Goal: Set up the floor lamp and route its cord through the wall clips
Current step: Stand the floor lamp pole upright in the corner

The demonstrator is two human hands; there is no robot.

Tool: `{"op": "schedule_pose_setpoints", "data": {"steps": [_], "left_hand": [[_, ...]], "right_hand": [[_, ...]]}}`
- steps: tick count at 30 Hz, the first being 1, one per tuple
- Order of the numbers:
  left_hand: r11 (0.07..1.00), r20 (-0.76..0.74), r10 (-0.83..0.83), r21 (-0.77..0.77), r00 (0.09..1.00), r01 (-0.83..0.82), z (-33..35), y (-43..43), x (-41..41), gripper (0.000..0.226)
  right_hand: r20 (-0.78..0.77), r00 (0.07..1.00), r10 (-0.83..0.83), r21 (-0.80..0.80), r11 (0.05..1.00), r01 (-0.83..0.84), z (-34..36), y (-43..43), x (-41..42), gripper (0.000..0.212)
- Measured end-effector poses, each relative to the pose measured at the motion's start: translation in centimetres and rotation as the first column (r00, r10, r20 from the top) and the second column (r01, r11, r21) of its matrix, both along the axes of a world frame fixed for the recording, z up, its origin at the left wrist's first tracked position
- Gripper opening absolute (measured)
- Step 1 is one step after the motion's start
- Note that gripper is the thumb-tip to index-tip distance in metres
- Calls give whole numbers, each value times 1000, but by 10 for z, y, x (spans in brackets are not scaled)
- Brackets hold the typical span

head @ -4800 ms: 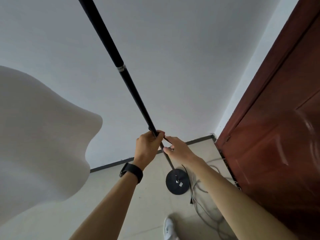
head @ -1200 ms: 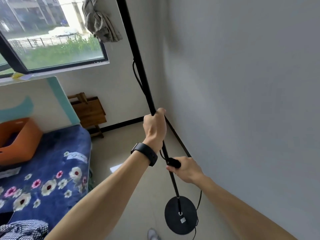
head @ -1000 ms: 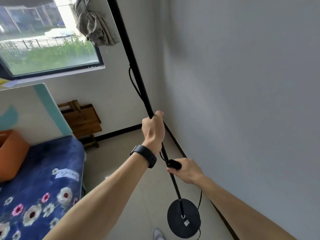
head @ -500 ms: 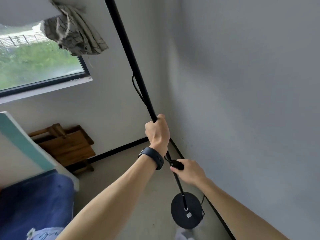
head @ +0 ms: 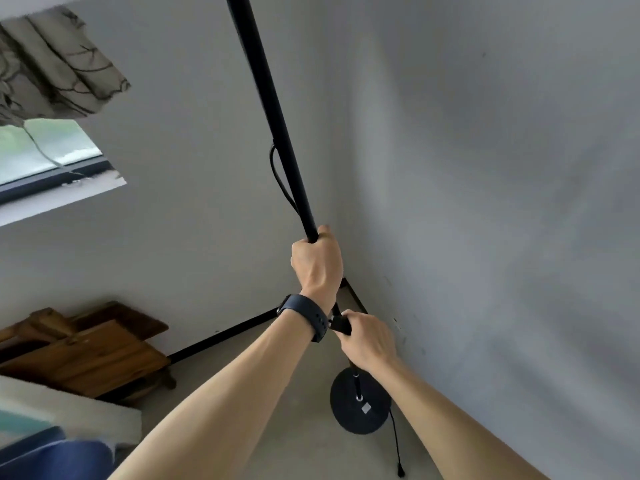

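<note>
Carried closer to the room's corner, the lamp pole (head: 277,119) stands near both walls, its base (head: 360,403) on open floor right of the wooden furniture (head: 86,351). Left hand (head: 317,265) grips the pole; right hand (head: 367,341), lower, holds the cord's black switch (head: 341,325). No writing is legible.

Lamp pole (head: 277,109) top cut off by frame; left hand (head: 317,263) hides pole section; curtain (head: 52,67), bed corner (head: 52,441) blurred.

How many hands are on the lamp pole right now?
2. The left hand grips the lamp pole at mid-height; the right hand holds it lower down, above the round base, around a small black part.
</note>
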State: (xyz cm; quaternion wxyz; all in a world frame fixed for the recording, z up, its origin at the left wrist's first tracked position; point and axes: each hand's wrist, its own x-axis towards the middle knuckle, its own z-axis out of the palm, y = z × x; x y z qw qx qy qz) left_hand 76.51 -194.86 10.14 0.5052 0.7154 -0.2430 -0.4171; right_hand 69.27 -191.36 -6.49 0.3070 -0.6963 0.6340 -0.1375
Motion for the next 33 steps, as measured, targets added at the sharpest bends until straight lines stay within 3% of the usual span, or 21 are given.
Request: {"op": "schedule_pose_setpoints", "data": {"steps": [14, 22, 25, 28, 31, 33], "left_hand": [[994, -21, -80, -82, 997, 78, -160, -204, 37, 35], [946, 10, -188, -268, 982, 184, -210, -264, 35, 35], [872, 125, -274, -387, 954, 301, -228, -281, 43, 38], [709, 232, -382, -546, 894, 445, -270, -292, 51, 30], [592, 339, -417, -602, 843, 535, -340, -296, 56, 17], [552, 402, -405, -609, 821, 570, -384, -297, 62, 20]], "right_hand": [[-103, 992, -79, -1, 997, 79, -152, -209, 46, 23], [-86, 985, -152, -129, 982, 140, -211, -274, 46, 15], [22, 985, -172, -206, 963, 173, -234, -289, 44, 18], [141, 968, -207, -234, 943, 235, -269, -296, 41, 30], [300, 929, -217, -219, 932, 288, -311, -299, 42, 40], [301, 931, -204, -209, 939, 273, -333, -300, 42, 42]]}}
